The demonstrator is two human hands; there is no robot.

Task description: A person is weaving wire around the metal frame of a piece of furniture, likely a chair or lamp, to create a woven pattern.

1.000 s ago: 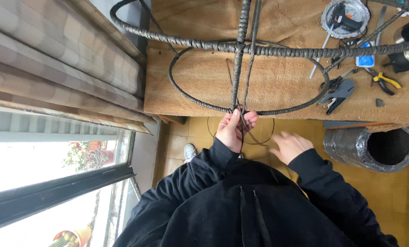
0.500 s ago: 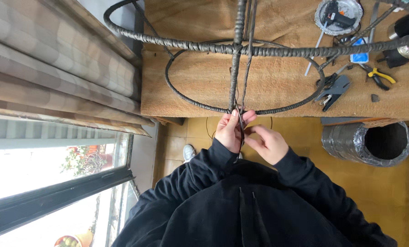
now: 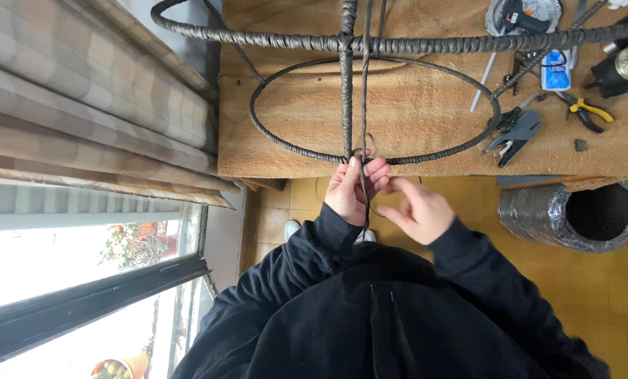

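The wrapped metal frame [image 3: 370, 91] is laid on the wooden table [image 3: 426, 119]. Its near ring joint is gripped by the left hand [image 3: 352, 189]; a thin dark cord [image 3: 364, 200] is pinched by the right hand [image 3: 419, 210].

The ring frame [image 3: 426, 151] is wound all over in dark grey cord, which gives it a ribbed, matt surface. The counter [image 3: 412, 105] under it looks like raw, pale wood with a rough, fibrous grain. The pliers [image 3: 589, 112] have glossy yellow plastic grips. The tube [image 3: 538, 214] on the floor is wrapped in shiny, crinkled grey film. The sleeves [image 3: 307, 245] are soft, matt black cloth, and the curtain [image 3: 82, 105] is woven checked fabric.
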